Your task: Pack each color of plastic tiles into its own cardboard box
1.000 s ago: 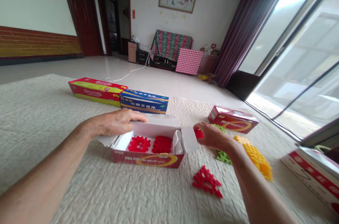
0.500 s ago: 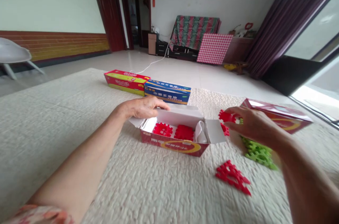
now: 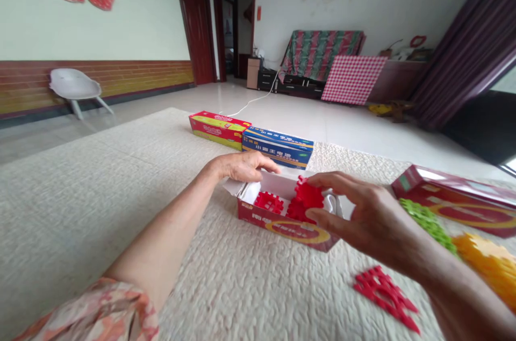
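Inside the open box on the mat, the right hand pinches a red square between thumb and fingers, over a second square and right of a third square. At the box's far edge rests the left hand, fingers loosely bent; whether it grips the flap cannot be told. Beside the right forearm lies a red triangle.

Nr far edge of cream quilted cloth: red-and-yellow oblong cardboard box, just L of blue oblong cardboard box. In front: open maroon oblong cardboard box w/ notched red plastic squares in.
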### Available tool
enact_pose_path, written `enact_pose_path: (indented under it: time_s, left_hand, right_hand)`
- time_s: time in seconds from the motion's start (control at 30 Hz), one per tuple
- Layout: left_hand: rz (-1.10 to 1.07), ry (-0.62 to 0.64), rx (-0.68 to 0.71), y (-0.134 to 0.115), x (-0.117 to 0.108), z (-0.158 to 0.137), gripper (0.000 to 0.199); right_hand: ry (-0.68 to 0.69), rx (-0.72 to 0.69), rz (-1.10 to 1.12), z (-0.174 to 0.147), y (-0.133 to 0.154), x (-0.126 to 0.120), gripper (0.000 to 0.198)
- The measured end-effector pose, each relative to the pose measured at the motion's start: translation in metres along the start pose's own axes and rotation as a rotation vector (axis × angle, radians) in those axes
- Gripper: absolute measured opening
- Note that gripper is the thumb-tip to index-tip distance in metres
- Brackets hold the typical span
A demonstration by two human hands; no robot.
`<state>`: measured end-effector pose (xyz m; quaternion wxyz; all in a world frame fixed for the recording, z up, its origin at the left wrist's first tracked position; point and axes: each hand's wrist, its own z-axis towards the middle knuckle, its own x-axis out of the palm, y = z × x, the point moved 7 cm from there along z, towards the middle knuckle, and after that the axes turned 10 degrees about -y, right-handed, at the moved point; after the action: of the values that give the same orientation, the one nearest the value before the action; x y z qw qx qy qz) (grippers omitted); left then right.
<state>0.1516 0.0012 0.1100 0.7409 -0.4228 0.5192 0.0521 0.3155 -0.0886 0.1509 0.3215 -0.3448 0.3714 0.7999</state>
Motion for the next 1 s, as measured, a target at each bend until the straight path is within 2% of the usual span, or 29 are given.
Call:
enact_pose_path:
  time_s: [0.17, 0.33, 0.47, 0.57, 0.67, 0.73, 0.8, 0.87, 1.0]
  left_hand:
    - [-0.032, -0.001, -0.004, 0.003, 0.001, 0.001, 0.058]
    - [-0.078, 0.002, 0.037, 0.006, 0.001, 0.002, 0.058]
    - [-0.053, -0.004, 0.081, 0.005, 0.000, 0.002, 0.060]
    - [-0.010, 0.005, 0.033, 0.009, 0.001, 0.002, 0.061]
    - [0.007, -0.003, 0.005, 0.010, 0.000, 0.002, 0.059]
    - [0.028, -0.021, 0.012, 0.008, -0.001, 0.002, 0.059]
    - [0.054, -0.030, 0.022, 0.005, -0.001, 0.002, 0.059]
    - [0.074, -0.023, 0.037, 0.003, -0.001, 0.001, 0.059]
    - [0.101, -0.002, 0.017, 0.006, 0.001, 0.001, 0.058]
  right_hand:
    - [0.089, -0.094, 0.001, 0.017, 0.024, 0.041, 0.030]
    - [0.091, -0.103, -0.071, 0.026, 0.030, 0.060, 0.025]
    - [-0.015, -0.146, -0.011, 0.028, 0.037, 0.055, 0.031]
    - [-0.112, -0.147, -0.001, 0.027, 0.032, 0.031, 0.021]
    - [-0.268, -0.090, -0.062, 0.020, 0.008, -0.007, 0.017]
    - [-0.383, -0.003, -0.117, 0.012, -0.021, -0.033, 0.017]
    - [-0.419, 0.114, -0.173, 0.002, -0.056, -0.050, 0.019]
    - [-0.298, 0.226, -0.241, -0.006, -0.090, -0.051, 0.022]
    - [0.127, 0.320, -0.375, -0.025, -0.139, -0.022, 0.037]
